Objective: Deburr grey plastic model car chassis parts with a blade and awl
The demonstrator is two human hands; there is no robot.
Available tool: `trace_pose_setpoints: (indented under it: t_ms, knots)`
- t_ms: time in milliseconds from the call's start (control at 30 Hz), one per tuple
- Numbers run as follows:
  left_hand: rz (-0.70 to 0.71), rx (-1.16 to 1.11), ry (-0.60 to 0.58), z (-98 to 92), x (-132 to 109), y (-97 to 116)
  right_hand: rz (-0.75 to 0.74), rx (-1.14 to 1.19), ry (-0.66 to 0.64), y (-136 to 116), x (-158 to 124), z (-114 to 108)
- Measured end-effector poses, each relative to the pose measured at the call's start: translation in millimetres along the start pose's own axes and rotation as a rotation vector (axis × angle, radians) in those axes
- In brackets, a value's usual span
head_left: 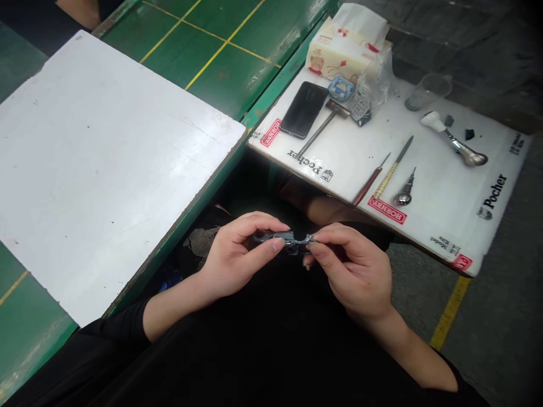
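Over my lap, both hands pinch one small grey plastic part (pixel 287 239) between them. My left hand (pixel 237 254) grips its left end with thumb and curled fingers. My right hand (pixel 352 268) holds its right end between thumb and forefinger. The part is thin and dark grey, with small loops or arms; its exact shape is too small to make out. Both sleeves are black.
A white board (pixel 93 164) lies on the green bench at left. A white "Pocher" box lid (pixel 441 186) at right carries a phone (pixel 304 109), a small hammer (pixel 322 127), files (pixel 392 172), a tissue pack (pixel 343 48), a plastic cup (pixel 426 90) and a spoon-like tool (pixel 456 141).
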State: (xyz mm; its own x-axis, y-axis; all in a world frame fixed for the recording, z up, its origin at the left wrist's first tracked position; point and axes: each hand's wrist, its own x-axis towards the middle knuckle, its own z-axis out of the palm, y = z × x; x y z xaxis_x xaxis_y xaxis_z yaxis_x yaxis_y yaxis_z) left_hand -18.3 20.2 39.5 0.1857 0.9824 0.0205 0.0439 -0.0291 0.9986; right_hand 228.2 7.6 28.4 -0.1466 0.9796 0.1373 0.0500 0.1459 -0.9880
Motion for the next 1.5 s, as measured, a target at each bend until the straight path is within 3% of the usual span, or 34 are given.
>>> trace_pose_setpoints:
  t_ms: [167,900,1333,1500]
  knots:
    - [0.090,0.064,-0.020,-1.2,-2.2,-0.1,0.014,-0.013,0.035,0.0,-2.4,1.3]
    - [0.194,0.160,0.017,2.0,-5.1,-2.4,0.059,0.039,0.036,1.5,-3.9,3.8]
    - [-0.242,-0.216,-0.006,3.1,-3.4,-4.6,0.071,0.071,0.037,-2.3,-2.2,3.2]
    - [-0.349,-0.384,0.008,5.1,-1.8,-5.1,0.065,0.054,0.033,-2.0,-1.8,3.6]
